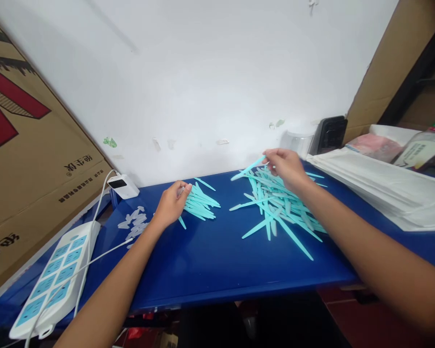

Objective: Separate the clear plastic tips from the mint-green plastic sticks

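Note:
My right hand (284,166) pinches one end of a slim teal stick (248,169), shaped like an eyebrow razor, and holds it above a large loose heap. In that heap of teal sticks (271,212), several have pale translucent caps on one end. My left hand (171,202) has its thumb and fingers closed at the left side of a smaller pile of teal sticks (201,203); what it grips, if anything, is hidden. Small translucent caps (136,220) lie loose to the left of my left forearm.
The blue table (217,261) meets a white wall. To the left are a white power strip (50,280) with cables, a small white device (123,186) and a large carton (39,145). White envelopes (369,188), a bottle (422,147) and a black object (331,137) stand at right.

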`<state>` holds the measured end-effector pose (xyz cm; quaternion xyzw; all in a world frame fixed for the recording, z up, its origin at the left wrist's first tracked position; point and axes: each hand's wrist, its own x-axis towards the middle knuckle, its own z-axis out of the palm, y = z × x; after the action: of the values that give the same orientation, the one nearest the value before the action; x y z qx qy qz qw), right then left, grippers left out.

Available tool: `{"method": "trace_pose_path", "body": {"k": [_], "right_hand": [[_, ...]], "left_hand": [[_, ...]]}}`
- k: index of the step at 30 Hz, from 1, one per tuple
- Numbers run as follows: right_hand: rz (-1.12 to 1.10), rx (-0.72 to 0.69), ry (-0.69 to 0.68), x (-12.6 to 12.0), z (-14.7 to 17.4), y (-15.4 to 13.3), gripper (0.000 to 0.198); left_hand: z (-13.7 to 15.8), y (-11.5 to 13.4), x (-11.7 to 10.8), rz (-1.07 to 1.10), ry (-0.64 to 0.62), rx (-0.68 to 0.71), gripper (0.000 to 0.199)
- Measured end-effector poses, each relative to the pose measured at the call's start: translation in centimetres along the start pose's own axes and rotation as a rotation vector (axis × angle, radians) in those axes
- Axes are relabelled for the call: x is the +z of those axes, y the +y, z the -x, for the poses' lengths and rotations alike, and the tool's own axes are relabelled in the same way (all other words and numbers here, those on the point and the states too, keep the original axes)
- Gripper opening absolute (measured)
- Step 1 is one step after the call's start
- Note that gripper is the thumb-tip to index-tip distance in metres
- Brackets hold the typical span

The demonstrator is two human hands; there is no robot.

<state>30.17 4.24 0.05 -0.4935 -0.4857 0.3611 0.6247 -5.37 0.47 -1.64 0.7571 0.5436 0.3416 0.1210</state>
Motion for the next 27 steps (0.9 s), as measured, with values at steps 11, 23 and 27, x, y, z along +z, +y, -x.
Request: {"method": "trace_pose_path", "body": {"k": [11,23,27], "right_hand": [[1.055,-0.252,0.256,-2.2,-1.0,1.3,0.022],[1.057,-0.539,-0.512,4.1,3.0,1.4,0.021],[1.012,-0.386,-0.772,8.5,2.8,1.8,0.022]], "left_hand": [[0.1,0.2,0.1,0.017,-0.019,0.000,0.045],[-0.6,-1.4,-0.3,0.197,-0.010,-0.084,0.040],[-0.6,-1.5,-0.5,0.152,0.011,-0.042,0.039]]}}
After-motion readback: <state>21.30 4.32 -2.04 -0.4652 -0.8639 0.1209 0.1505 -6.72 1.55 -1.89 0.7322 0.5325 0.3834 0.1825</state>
